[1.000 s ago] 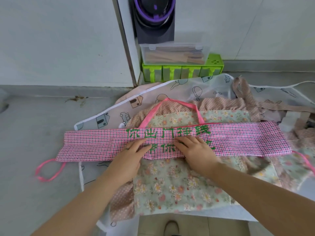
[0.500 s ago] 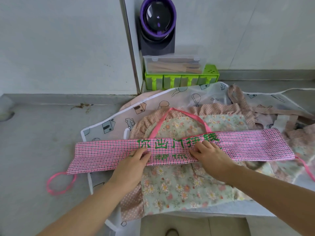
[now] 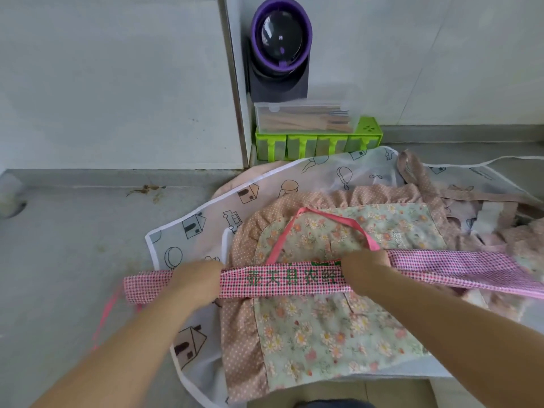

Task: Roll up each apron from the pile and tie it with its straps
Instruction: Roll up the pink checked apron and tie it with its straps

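Observation:
A pink checked apron [image 3: 282, 281] with green lettering lies folded into a long narrow band across the pile. My left hand [image 3: 197, 280] grips the band left of the lettering. My right hand [image 3: 362, 270] grips it right of the lettering, fingers curled over the far edge. Its pink neck loop [image 3: 329, 219] lies on the floral apron [image 3: 332, 328] beneath, and a pink strap [image 3: 107, 310] hangs off the band's left end. Beneath lie a pink dotted apron [image 3: 241, 348] and a white apron with house drawings [image 3: 206, 219].
The grey counter [image 3: 73, 260] stretches to the left. At the back wall stand a green drawer box [image 3: 318, 144], a clear box of wooden utensils [image 3: 306, 117] on it, and a purple-rimmed device [image 3: 281, 45]. More apron straps [image 3: 494, 207] lie tangled at the right.
The pink checked band has been rolled narrower, showing a different row of lettering. Both hands moved apart along it and now curl round it instead of lying flat at its middle.

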